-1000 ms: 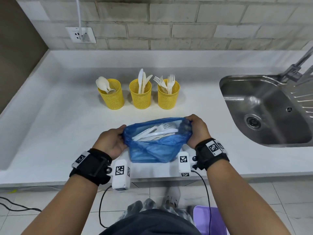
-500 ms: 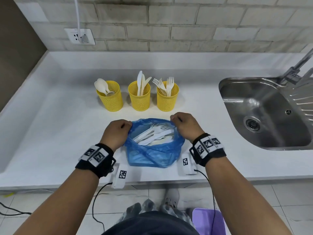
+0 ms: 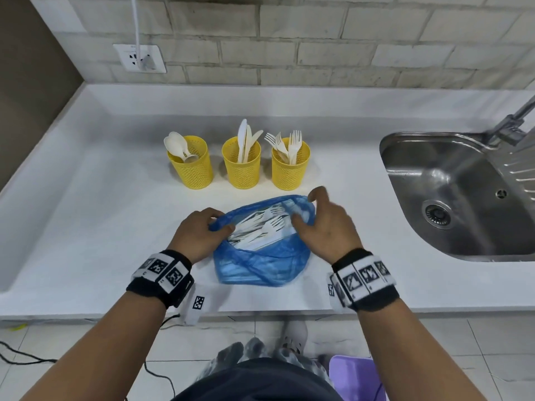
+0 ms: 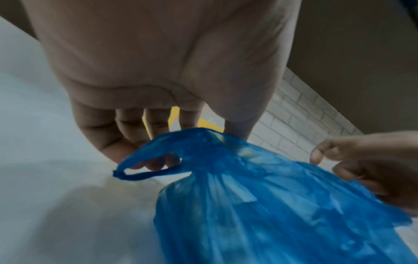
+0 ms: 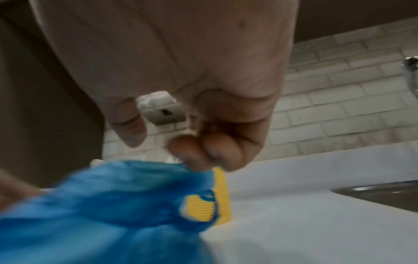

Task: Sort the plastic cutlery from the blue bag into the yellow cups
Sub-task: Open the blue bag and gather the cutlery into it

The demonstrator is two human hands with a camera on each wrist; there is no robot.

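A: Lying broad and white under everything, a smooth countertop [image 3: 86, 227], with a steel sink [image 3: 451, 198] sunk in at the right and a pale brick wall [image 3: 318, 39] rising behind.

B: Sitting near the front edge, a crinkled, translucent blue bag [image 3: 260, 264], mouth gaping toward the wall and stretched between both hands.

A: Gripping the bag's left rim, the left hand [image 3: 197, 235], knuckles up, fingers curled and clamped on a bunched fold of film. Showing the same in the left wrist view: fingertips [image 4: 126, 128] hooking into the blue plastic [image 4: 260, 205] beside a thin twisted loop of it.

B: Arching over the right rim, the right hand [image 3: 327, 230], thumb dipping inside the mouth, fingers bent and resting on the far edge. Pinching the film there, going by the blurred right wrist view, with curled fingers [image 5: 203, 153] closing on the bag [image 5: 101, 205].

A: Standing in a row just behind the bag, apart from it, three yellow mesh cups [image 3: 241, 166]: spoons in the left, knives in the middle, forks in the right.

B: Lying loose inside the open bag, between the two grips, slim white plastic cutlery [image 3: 260, 227], forks on top, tines pointing up and right.
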